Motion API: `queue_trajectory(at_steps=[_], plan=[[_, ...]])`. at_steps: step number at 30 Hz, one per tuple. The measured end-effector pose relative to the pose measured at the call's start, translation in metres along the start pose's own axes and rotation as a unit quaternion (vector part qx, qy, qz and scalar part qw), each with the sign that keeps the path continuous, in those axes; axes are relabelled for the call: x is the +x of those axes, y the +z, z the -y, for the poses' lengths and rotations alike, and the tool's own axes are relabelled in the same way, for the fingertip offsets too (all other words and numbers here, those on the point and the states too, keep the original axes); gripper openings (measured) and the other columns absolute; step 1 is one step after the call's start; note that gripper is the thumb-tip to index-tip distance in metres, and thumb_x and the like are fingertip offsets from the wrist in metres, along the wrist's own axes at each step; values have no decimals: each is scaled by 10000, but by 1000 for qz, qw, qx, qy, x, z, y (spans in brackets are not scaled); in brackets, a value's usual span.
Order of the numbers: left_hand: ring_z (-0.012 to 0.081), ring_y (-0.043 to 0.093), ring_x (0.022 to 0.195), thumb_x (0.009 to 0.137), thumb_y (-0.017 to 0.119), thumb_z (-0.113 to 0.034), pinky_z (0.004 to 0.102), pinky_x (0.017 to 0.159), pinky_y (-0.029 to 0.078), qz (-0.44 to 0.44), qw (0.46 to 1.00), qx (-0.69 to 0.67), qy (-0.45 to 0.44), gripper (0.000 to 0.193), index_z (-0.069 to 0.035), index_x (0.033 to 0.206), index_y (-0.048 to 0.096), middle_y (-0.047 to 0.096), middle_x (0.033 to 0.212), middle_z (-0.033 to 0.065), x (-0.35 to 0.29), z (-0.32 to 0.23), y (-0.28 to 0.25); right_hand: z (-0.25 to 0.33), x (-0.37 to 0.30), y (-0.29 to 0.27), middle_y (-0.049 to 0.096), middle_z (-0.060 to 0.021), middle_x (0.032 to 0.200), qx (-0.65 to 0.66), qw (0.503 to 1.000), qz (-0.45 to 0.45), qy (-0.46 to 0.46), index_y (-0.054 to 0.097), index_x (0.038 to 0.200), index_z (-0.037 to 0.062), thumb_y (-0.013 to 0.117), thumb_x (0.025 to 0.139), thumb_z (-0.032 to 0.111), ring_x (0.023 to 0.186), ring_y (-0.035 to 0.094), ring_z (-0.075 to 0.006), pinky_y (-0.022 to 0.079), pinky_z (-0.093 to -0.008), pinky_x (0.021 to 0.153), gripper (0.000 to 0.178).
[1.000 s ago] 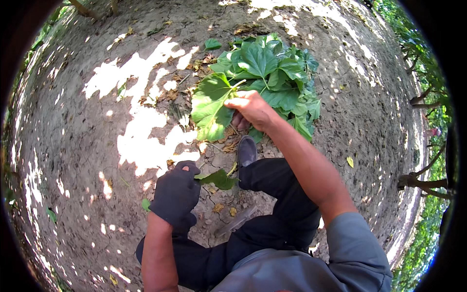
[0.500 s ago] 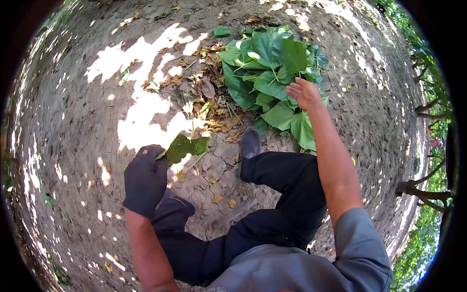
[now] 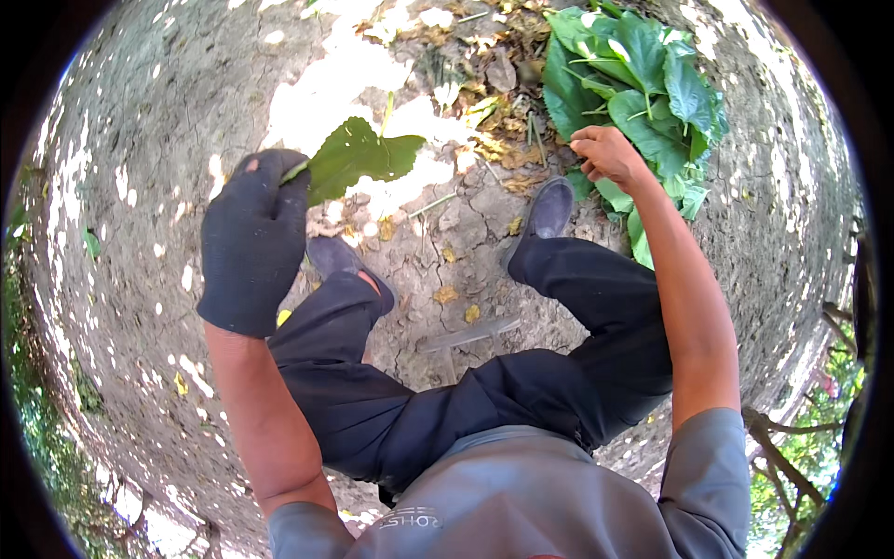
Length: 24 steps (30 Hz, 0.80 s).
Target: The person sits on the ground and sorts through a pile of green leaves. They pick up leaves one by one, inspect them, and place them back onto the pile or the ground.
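My left hand (image 3: 256, 233), in a dark glove, is closed on the edge of a green leaf (image 3: 358, 158). The leaf has a few small holes, and its stalk points away from me. Over at the right lies a pile of large green leaves (image 3: 652, 102), stacked with several pale stalks sticking out. My bare right hand (image 3: 610, 156) hovers at the pile's near left edge, fingers loosely bent and apart, with nothing seen in them. Part of the pile is hidden behind this hand and forearm.
Dry brown leaves (image 3: 512, 121) litter the cracked soil (image 3: 140, 186) left of the pile. My shoes (image 3: 549, 207) stand apart, with a flat greyish strip (image 3: 470, 335) on the ground between my legs. Tree branches (image 3: 792, 466) show at the right rim.
My right hand has drawn back from over the pile to its near left edge, its fingers now more bent. The left hand has risen with its leaf. The whole view has shifted.
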State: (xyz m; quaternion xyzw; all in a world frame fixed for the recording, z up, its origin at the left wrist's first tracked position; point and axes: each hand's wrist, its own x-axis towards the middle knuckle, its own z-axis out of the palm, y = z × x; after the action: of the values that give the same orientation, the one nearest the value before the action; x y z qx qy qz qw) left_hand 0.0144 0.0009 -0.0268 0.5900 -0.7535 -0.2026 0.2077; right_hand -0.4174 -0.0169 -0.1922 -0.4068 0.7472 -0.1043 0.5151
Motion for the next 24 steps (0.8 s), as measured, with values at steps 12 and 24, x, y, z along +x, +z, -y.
queue_trajectory(at_steps=[12, 24], plan=[[305, 654, 762, 886, 581, -17, 363, 671, 503, 27, 995, 44, -90, 129, -26, 997, 647, 666, 914, 144, -19, 46, -21, -40, 57, 232, 690, -195, 1102, -280, 948, 118, -96, 675, 1179, 87, 597, 847, 240, 1046, 644, -360, 493, -412, 939, 373], [268, 627, 592, 730, 595, -122, 384, 508, 480, 65, 982, 176, -17, 193, 21, 857, 571, 587, 733, 141, -29, 69, -59, -67, 107, 310, 589, -298, 1082, -426, 894, 56, -127, 563, 1070, -21, 487, 814, 112, 1061, 585, -436, 478, -532, 886, 299]])
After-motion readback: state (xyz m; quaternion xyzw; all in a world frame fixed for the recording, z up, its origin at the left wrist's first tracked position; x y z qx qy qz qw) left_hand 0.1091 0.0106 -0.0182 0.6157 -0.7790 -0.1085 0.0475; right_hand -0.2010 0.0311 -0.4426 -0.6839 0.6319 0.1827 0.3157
